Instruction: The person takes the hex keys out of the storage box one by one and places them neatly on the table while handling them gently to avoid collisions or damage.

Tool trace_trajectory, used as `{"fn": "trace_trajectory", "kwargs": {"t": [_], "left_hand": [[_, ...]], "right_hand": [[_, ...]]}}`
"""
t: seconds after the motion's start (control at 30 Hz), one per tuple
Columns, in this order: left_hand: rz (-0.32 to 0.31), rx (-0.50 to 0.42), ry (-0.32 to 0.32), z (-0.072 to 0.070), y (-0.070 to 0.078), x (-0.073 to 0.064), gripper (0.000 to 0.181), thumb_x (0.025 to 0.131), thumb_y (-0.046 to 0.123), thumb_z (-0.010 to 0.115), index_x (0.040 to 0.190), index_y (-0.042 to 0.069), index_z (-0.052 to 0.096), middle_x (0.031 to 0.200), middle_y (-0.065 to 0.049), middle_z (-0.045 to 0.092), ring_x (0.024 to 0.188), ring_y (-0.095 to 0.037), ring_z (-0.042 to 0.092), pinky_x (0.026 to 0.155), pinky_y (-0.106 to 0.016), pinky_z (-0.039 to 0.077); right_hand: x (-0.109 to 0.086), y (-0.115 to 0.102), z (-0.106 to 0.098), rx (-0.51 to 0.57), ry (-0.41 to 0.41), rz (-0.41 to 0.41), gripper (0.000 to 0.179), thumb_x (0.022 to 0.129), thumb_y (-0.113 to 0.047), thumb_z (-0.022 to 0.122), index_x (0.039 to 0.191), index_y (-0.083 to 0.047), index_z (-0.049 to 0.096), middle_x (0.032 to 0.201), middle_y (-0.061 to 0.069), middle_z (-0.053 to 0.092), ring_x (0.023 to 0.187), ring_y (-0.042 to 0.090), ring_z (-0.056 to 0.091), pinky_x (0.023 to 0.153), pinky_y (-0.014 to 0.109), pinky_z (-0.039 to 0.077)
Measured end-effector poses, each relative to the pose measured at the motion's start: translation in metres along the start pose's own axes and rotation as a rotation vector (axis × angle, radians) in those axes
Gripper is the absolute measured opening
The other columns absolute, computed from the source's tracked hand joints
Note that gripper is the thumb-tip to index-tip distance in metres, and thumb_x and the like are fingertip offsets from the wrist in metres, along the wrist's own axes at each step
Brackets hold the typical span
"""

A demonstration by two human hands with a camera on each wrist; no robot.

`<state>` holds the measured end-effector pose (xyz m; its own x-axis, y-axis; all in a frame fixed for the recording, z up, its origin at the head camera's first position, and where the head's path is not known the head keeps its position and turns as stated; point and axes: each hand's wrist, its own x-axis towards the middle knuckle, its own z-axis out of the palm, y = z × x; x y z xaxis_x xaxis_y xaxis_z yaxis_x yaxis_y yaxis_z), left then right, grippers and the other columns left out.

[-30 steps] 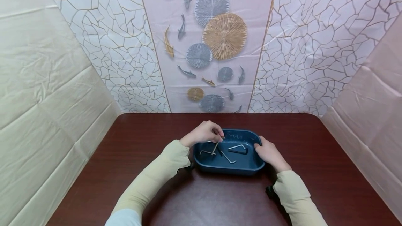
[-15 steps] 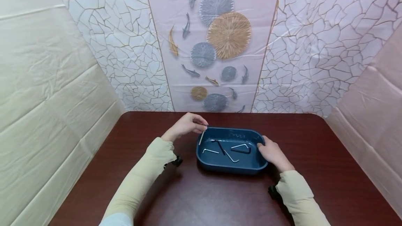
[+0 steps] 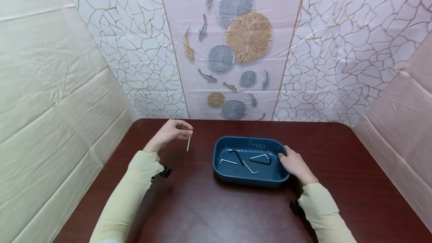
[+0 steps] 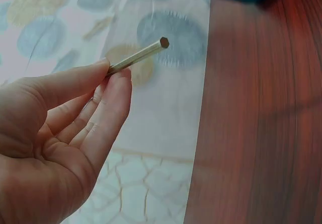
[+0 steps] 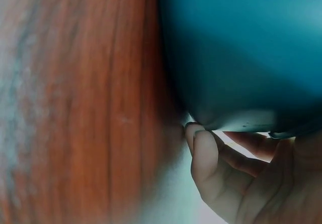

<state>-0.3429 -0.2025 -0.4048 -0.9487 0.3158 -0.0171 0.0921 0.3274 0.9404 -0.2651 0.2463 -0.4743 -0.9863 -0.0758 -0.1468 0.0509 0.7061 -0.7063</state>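
My left hand (image 3: 172,132) is out over the table, left of the blue tray (image 3: 251,182). Its thumb and fingertips pinch a brass-coloured hex key (image 4: 141,55), whose six-sided end shows in the left wrist view. In the head view the hex key (image 3: 188,143) hangs down from the fingertips; its other end is hidden in the hand. My right hand (image 3: 296,165) grips the tray's right end, thumb over the rim and fingers outside. Inside the tray lie several more hex keys, among them a silver hex key (image 3: 249,168) and a black hex key (image 3: 238,157).
The dark red table (image 3: 202,213) carries the tray right of its middle. A patterned cloth (image 3: 216,104) hangs behind the far edge. Pale cloth walls (image 3: 40,104) close off both sides. A small black device (image 3: 164,171) is under the left wrist.
My left hand has lifted the brass hex key out of the tray and carried it left over the rim. The right hand keeps its grip on the tray; the head view has shifted slightly.
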Motion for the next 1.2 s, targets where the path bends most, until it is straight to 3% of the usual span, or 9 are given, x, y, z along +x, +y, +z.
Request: {"fn": "trace_trajectory", "kwargs": {"t": [0.2,0.43,0.6,0.83,1.03,1.2], "left_hand": [[0.001,0.033,0.026,-0.028,-0.007,-0.016,0.024,0.091,0.005,0.073,0.111,-0.008,0.068,0.107,-0.018,0.070,0.102,-0.037,0.070,0.089,-0.047,0.055],[-0.019,0.058,0.056,-0.045,-0.016,-0.027,0.027,0.091,0.007,0.075,0.111,-0.010,0.066,0.102,-0.015,0.068,0.097,-0.032,0.070,0.082,-0.037,0.058],[-0.031,0.033,0.058,-0.049,-0.024,-0.029,0.030,0.092,0.007,0.074,0.114,-0.012,0.064,0.105,-0.015,0.069,0.095,-0.024,0.071,0.085,-0.038,0.057],[-0.055,0.019,0.026,-0.049,-0.041,-0.031,0.032,0.093,0.007,0.072,0.116,-0.014,0.062,0.109,-0.021,0.070,0.095,-0.022,0.072,0.094,-0.053,0.051],[-0.099,-0.007,0.023,-0.047,-0.059,-0.031,0.027,0.094,0.002,0.068,0.116,-0.014,0.063,0.112,-0.028,0.068,0.094,-0.020,0.072,0.092,-0.048,0.054],[-0.117,-0.010,0.009,-0.040,-0.071,-0.030,0.026,0.095,0.000,0.066,0.116,-0.015,0.062,0.107,-0.024,0.070,0.093,-0.021,0.072,0.087,-0.042,0.057]], "right_hand": [[-0.001,-0.001,-0.003,-0.016,0.008,-0.006,0.053,0.108,-0.021,0.034,0.149,0.011,0.027,0.145,0.039,0.039,0.125,0.053,0.049,0.096,0.063,0.045],[0.000,0.000,-0.003,-0.019,0.007,-0.001,0.052,0.108,-0.022,0.035,0.149,0.010,0.029,0.144,0.038,0.041,0.124,0.051,0.051,0.096,0.062,0.046],[0.000,0.000,-0.003,-0.016,0.009,-0.001,0.051,0.108,-0.022,0.035,0.148,0.010,0.031,0.143,0.038,0.043,0.120,0.048,0.053,0.094,0.060,0.047],[-0.001,-0.001,-0.001,-0.010,0.016,0.002,0.049,0.108,-0.021,0.036,0.147,0.009,0.033,0.142,0.037,0.045,0.119,0.047,0.055,0.094,0.059,0.048],[-0.001,-0.001,-0.001,-0.006,0.013,0.002,0.050,0.108,-0.023,0.036,0.147,0.009,0.033,0.142,0.037,0.044,0.120,0.048,0.053,0.094,0.060,0.047],[0.000,0.000,0.002,0.003,0.022,0.012,0.050,0.108,-0.024,0.038,0.147,0.007,0.034,0.143,0.035,0.045,0.122,0.047,0.053,0.097,0.061,0.045]]}}
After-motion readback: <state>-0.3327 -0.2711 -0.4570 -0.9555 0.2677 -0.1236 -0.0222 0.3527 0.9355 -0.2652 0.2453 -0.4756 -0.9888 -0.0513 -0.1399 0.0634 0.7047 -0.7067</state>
